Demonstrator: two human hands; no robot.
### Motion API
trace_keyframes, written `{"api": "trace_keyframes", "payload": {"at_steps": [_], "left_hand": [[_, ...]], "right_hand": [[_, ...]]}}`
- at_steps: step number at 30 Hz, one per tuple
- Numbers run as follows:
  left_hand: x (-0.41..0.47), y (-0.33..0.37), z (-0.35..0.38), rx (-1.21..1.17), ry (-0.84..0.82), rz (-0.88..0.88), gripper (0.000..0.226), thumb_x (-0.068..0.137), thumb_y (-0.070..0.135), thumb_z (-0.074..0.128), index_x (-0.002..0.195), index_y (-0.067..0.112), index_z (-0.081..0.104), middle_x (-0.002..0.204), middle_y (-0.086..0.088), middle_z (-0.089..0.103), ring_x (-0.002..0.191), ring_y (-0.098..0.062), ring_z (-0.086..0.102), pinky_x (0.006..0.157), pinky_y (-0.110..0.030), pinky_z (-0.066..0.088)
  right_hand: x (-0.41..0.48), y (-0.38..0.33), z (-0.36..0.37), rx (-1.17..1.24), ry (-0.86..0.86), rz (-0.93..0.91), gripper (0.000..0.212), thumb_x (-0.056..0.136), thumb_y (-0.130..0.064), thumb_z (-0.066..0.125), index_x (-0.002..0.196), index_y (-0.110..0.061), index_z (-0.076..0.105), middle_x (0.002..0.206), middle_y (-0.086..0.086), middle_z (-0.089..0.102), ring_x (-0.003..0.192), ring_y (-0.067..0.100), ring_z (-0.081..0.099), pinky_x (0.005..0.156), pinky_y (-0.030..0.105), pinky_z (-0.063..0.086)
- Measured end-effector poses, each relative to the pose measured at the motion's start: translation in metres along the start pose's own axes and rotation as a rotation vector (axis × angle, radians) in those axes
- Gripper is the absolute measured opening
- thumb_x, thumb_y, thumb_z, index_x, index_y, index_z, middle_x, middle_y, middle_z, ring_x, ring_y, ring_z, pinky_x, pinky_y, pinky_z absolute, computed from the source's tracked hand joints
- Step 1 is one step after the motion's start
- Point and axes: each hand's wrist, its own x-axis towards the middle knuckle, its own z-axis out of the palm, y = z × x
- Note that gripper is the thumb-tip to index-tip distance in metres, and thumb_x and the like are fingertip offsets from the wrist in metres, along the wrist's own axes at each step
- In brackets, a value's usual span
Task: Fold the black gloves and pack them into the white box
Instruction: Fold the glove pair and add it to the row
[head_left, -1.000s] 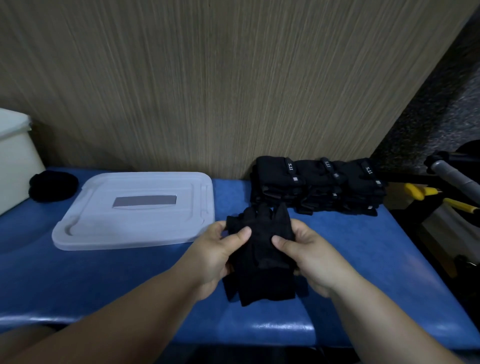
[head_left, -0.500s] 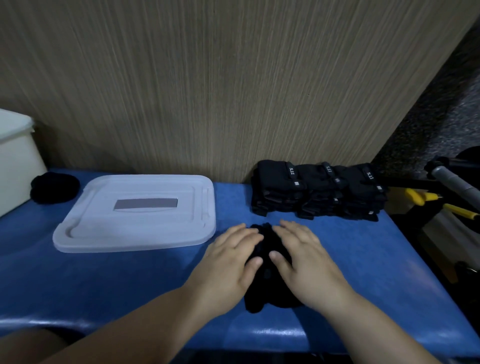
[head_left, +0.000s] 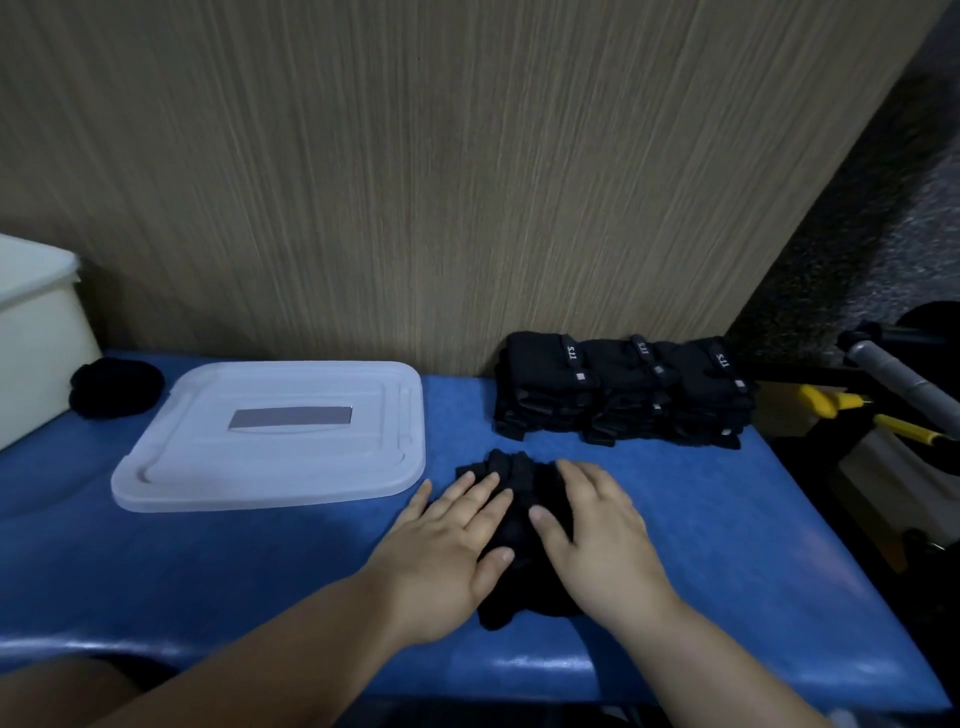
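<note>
A pair of black gloves (head_left: 519, 525) lies flat on the blue padded surface (head_left: 260, 561), fingers pointing away from me. My left hand (head_left: 452, 545) rests palm-down on the gloves' left side, fingers spread. My right hand (head_left: 597, 535) presses flat on their right side. A row of folded black gloves (head_left: 623, 397) is stacked against the wall behind. The white box (head_left: 31, 338) stands at the far left edge, only partly in view. Its translucent white lid (head_left: 275, 436) lies flat on the surface to the left of my hands.
A balled-up black item (head_left: 117, 387) sits between the box and the lid. A wood-grain wall (head_left: 415, 182) backs the surface. Beyond the right edge are yellow-handled tools (head_left: 841, 405) and a grey metal bar (head_left: 898, 376). The surface's front edge is near my forearms.
A second ago both hands held the gloves up by the sides. They have since laid them on the blue surface and now press flat on top with fingers spread.
</note>
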Motion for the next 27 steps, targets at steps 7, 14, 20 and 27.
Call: {"api": "trace_keyframes", "payload": {"at_steps": [7, 14, 20, 27], "left_hand": [[0.007, 0.016, -0.001, -0.042, -0.02, -0.01, 0.058, 0.101, 0.051, 0.016, 0.151, 0.034, -0.009, 0.156, 0.018, -0.02, 0.14, -0.001, -0.025, 0.117, -0.037, -0.016], [0.039, 0.068, -0.002, -0.063, -0.039, 0.052, 0.061, 0.101, 0.05, 0.02, 0.151, 0.033, -0.01, 0.157, 0.016, -0.018, 0.144, -0.006, -0.021, 0.118, -0.041, -0.013], [0.071, 0.101, 0.001, -0.027, -0.096, 0.072, 0.062, 0.1, 0.051, 0.019, 0.151, 0.031, -0.012, 0.157, 0.015, -0.02, 0.144, -0.008, -0.021, 0.118, -0.044, -0.014], [0.076, 0.101, -0.005, 0.031, -0.158, 0.058, 0.061, 0.099, 0.055, 0.017, 0.151, 0.035, -0.006, 0.157, 0.016, -0.019, 0.143, -0.008, -0.023, 0.115, -0.049, -0.017]], "right_hand": [[0.003, 0.005, -0.007, 0.069, -0.008, 0.104, 0.052, 0.092, -0.033, 0.057, 0.138, -0.028, 0.035, 0.107, -0.003, 0.06, 0.105, 0.016, 0.055, 0.082, 0.025, 0.043], [0.007, 0.05, -0.044, 0.075, 0.087, 0.174, 0.039, 0.093, -0.021, 0.057, 0.131, -0.029, 0.049, 0.122, 0.0, 0.051, 0.099, 0.013, 0.054, 0.078, 0.021, 0.043], [-0.002, 0.085, -0.061, -0.143, 0.187, 0.235, 0.047, 0.092, -0.035, 0.058, 0.137, -0.031, 0.046, 0.133, -0.002, 0.044, 0.117, 0.02, 0.048, 0.091, 0.029, 0.044], [-0.002, 0.094, -0.044, -0.233, -0.189, 0.122, 0.056, 0.103, -0.042, 0.023, 0.154, -0.028, 0.006, 0.16, -0.014, -0.005, 0.147, 0.011, -0.014, 0.12, 0.038, -0.003]]}}
